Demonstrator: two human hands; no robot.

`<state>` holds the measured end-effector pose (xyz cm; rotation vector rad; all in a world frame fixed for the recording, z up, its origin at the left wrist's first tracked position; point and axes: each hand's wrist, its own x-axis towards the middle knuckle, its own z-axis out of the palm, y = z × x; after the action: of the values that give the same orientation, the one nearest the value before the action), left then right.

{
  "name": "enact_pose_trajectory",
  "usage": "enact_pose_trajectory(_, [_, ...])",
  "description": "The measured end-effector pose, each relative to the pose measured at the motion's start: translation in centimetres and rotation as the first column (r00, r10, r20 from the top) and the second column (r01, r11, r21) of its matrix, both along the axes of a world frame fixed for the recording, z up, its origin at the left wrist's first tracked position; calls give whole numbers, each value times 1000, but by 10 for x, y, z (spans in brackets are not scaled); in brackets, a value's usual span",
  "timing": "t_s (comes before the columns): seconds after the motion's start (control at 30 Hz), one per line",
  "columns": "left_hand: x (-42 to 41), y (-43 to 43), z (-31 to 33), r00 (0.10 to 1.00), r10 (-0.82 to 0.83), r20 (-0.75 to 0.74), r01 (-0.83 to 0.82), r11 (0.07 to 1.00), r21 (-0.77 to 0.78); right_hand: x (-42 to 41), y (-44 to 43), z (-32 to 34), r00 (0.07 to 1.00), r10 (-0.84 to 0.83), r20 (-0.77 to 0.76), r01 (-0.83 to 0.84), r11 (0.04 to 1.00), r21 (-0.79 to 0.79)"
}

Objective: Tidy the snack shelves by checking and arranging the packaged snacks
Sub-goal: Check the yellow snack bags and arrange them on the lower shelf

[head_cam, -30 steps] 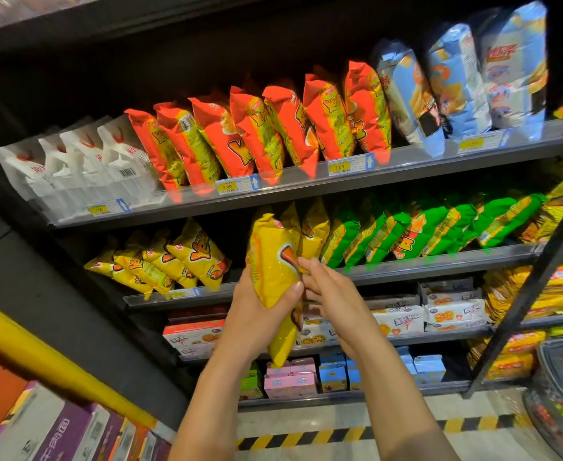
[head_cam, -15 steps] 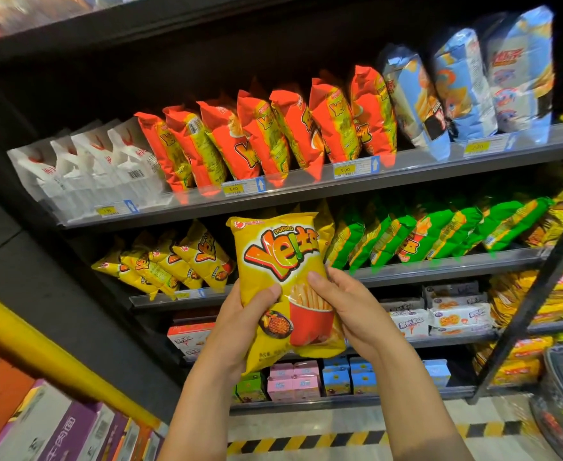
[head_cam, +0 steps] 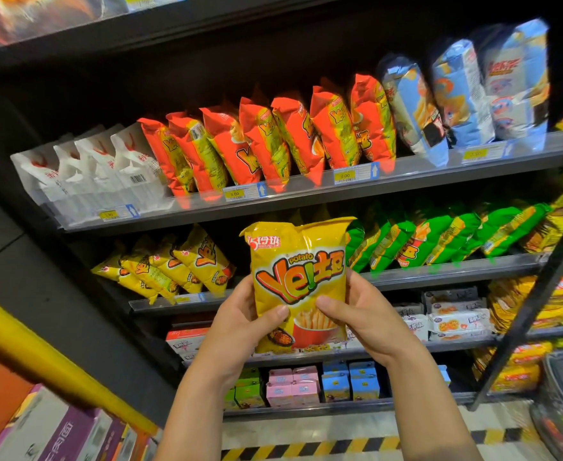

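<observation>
I hold a yellow potato-stick snack bag [head_cam: 301,271] upright in front of the second shelf [head_cam: 439,272], its printed front facing me. My left hand [head_cam: 240,324] grips its lower left edge, thumb on the front. My right hand [head_cam: 363,314] grips its lower right edge, thumb on the front too. More yellow bags [head_cam: 173,264] of the same kind lean at the left of that shelf, with a gap between them and the green bags [head_cam: 439,234] on the right.
The upper shelf [head_cam: 306,197] carries white packs [head_cam: 100,171], orange bags [head_cam: 273,138] and blue bags [head_cam: 466,94]. Lower shelves hold biscuit packs [head_cam: 453,317] and small cartons [head_cam: 306,384]. A yellow rail [head_cam: 41,357] and boxes [head_cam: 41,427] lie at the left, a basket [head_cam: 562,404] at the right.
The bag was edge-on a second ago; it has been turned face-on and straightened upright. Both hands now hold it square by its lower sides, slightly higher.
</observation>
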<state>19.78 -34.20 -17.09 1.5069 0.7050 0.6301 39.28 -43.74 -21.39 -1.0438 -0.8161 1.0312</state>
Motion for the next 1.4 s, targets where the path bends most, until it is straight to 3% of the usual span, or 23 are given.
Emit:
enact_pose_trajectory(0.37, [-2, 3, -1, 999, -29, -33, 30, 999, 41, 9, 1, -9, 998, 29, 49, -31, 999, 36])
enact_pose_trajectory(0.77, [9, -1, 3, 997, 50, -59, -62, 974, -220, -1, 7, 2, 993, 44, -107, -62, 984, -169])
enact_pose_trajectory(1.13, [8, -5, 12, 993, 69, -93, -91, 962, -259, -10, 8, 9, 986, 22, -163, -59, 973, -225])
enact_pose_trajectory(1.23, [7, -5, 13, 995, 57, -82, -79, 956, -284, -8, 7, 9, 996, 1, -88, -22, 970, -241])
enact_pose_trajectory(1.4, [10, -5, 9, 994, 66, -83, -89, 942, -324, -17, 11, 20, 970, -70, 234, 132, 956, -263])
